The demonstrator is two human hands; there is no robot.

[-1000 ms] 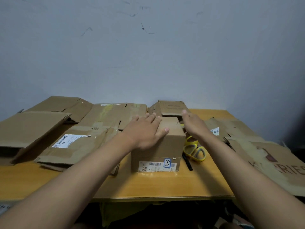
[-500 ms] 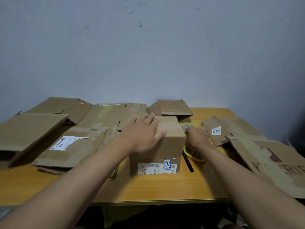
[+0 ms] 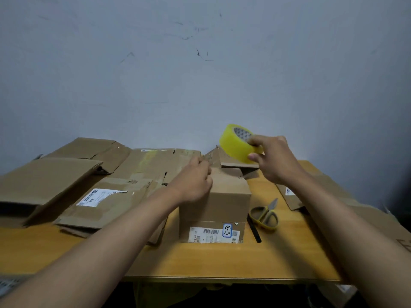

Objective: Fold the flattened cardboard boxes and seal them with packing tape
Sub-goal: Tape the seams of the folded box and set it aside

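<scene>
Head view is showing a folded cardboard box (image 3: pixel 224 196) sitting upright on the wooden bench (image 3: pixel 222 261), near the middle, with a barcode label on its near side. The left hand (image 3: pixel 195 181) is resting on the box's top left edge, its fingers curled toward the far corner; whether they are pinching anything there, I cannot tell. The right hand (image 3: pixel 271 158) is holding a yellow roll of packing tape (image 3: pixel 236 143) in the air above and behind the box, fingers and thumb wrapped around the roll. Yellow-handled scissors (image 3: pixel 265 214) are lying on the bench just right of the box, beside a thin black strip (image 3: pixel 253 230). Flattened cardboard boxes (image 3: pixel 106 185) are lying overlapped across the left of the bench, and more flattened cardboard (image 3: pixel 355 210) is lying to the right.
</scene>
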